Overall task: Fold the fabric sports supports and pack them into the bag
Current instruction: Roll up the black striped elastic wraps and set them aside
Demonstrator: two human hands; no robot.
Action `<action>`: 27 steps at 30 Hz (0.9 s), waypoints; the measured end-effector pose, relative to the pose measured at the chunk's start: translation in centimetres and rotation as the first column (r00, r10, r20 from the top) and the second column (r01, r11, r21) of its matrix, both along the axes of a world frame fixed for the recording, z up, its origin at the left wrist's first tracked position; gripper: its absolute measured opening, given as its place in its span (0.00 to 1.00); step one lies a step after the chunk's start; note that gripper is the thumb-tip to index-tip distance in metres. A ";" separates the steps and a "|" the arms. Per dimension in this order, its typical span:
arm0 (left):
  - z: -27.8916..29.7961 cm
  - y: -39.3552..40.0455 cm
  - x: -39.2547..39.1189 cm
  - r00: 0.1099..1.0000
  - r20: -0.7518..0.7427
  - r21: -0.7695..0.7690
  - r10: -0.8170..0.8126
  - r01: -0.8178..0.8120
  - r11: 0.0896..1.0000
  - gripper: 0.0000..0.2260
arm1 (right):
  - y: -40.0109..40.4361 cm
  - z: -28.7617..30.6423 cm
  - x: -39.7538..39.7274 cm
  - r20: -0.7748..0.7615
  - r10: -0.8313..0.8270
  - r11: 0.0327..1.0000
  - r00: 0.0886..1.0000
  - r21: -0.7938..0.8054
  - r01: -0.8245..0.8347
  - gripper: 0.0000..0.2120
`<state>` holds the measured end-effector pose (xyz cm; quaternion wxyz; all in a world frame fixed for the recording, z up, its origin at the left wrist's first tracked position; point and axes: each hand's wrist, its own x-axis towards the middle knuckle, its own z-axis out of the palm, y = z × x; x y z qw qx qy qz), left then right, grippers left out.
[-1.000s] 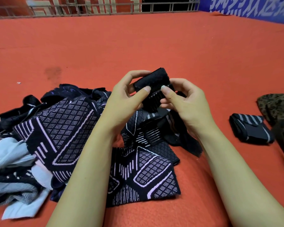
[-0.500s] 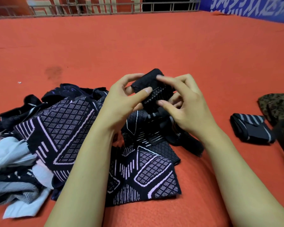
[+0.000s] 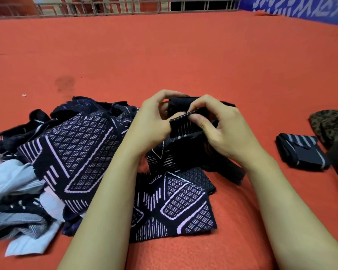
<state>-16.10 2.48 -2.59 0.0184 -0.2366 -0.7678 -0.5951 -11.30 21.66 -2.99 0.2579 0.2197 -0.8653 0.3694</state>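
Support (image 3: 185,121) pinched betw. both hands, left hand (image 3: 152,121) and right hand (image 3: 220,129); camo bag (image 3: 332,123) lies well off to right, nearer right hand.

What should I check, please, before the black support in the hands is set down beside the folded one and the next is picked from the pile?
1. Both hands hold the piece: ok. The left hand and right hand both grip the black support.
2. Fold finished: cannot tell. The fingers hide most of it, and a ribbed edge still shows between the thumbs.
3. Landing spot: ok. Bare red mat lies between the hands and the folded striped support.
4. Bag open and ready: cannot tell. Only a corner of the camouflage bag shows at the right edge.
5. More to fold: ok. The pile of supports lies unfolded on the left.
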 end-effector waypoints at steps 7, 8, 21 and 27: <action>0.1 0.2 0.5 0.997 0.071 0.112 -0.006 -0.002 0.994 0.14 | 0.3 -0.5 -0.5 -0.044 -0.084 0.996 0.995 -0.010 0.084 0.03; 0.1 0.2 0.6 0.995 0.100 0.137 -0.010 -0.003 0.991 0.13 | 0.4 -0.6 -0.6 -0.037 -0.115 0.993 0.993 -0.006 0.115 0.03; 0.7 0.2 0.6 0.926 0.313 0.368 -0.211 0.086 0.926 0.12 | 0.8 -1.1 -1.3 -0.129 -0.271 0.962 0.954 -0.058 0.265 0.05; 0.0 0.8 1.0 0.977 0.186 0.204 -0.105 0.066 0.977 0.15 | 0.6 -1.0 -1.3 -0.111 -0.333 0.940 0.936 -0.118 0.320 0.10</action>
